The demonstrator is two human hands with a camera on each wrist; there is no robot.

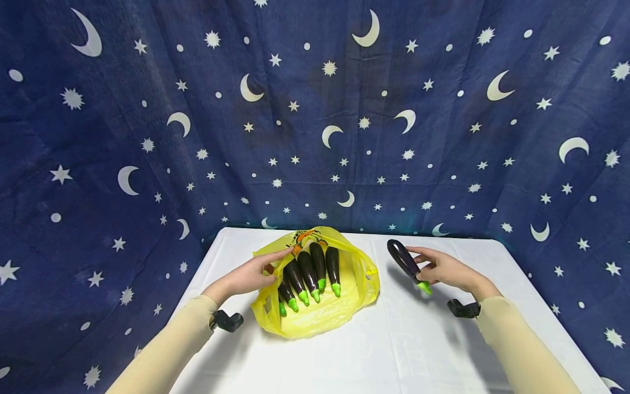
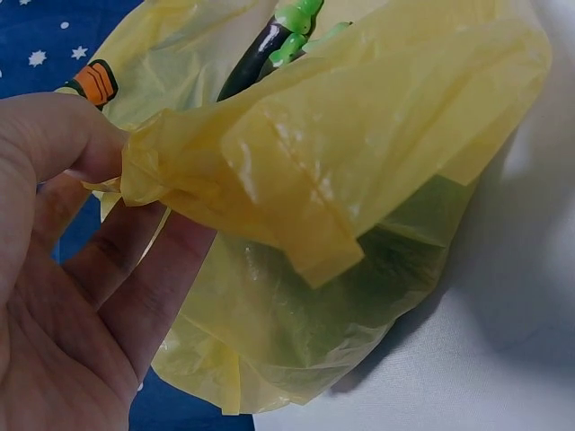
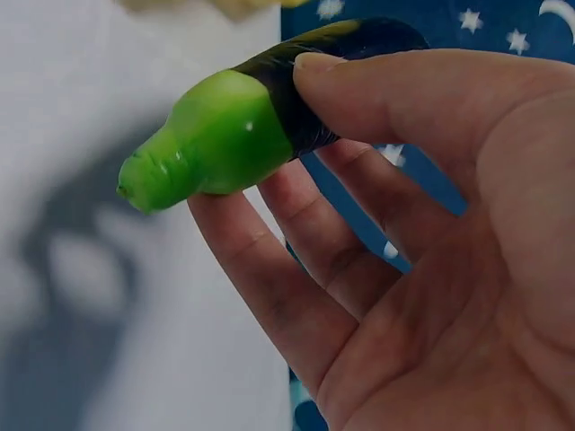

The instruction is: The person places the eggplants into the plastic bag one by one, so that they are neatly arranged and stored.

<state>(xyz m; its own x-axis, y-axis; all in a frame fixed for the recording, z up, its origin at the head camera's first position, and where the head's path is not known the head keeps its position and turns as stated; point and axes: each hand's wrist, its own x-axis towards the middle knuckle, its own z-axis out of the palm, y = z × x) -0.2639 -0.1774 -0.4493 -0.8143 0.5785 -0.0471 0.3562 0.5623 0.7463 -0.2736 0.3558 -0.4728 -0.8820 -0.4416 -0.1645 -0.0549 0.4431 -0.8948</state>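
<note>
A yellow plastic bag (image 1: 339, 314) lies on the white table with its mouth facing the person. Several dark eggplants (image 1: 306, 268) with green stems lie side by side inside it. My left hand (image 1: 248, 273) pinches the bag's left rim between thumb and fingers; the gathered plastic (image 2: 171, 162) shows in the left wrist view. To the right of the bag, my right hand (image 1: 450, 271) holds one eggplant (image 1: 403, 256) above the table, thumb on one side and fingers on the other. Its green stem end (image 3: 229, 135) points toward the lower left in the right wrist view.
The white table (image 1: 394, 350) reaches back to a dark blue curtain (image 1: 295, 137) printed with moons and stars, which also stands along both sides. Black wrist cameras (image 1: 227, 320) are strapped to both wrists.
</note>
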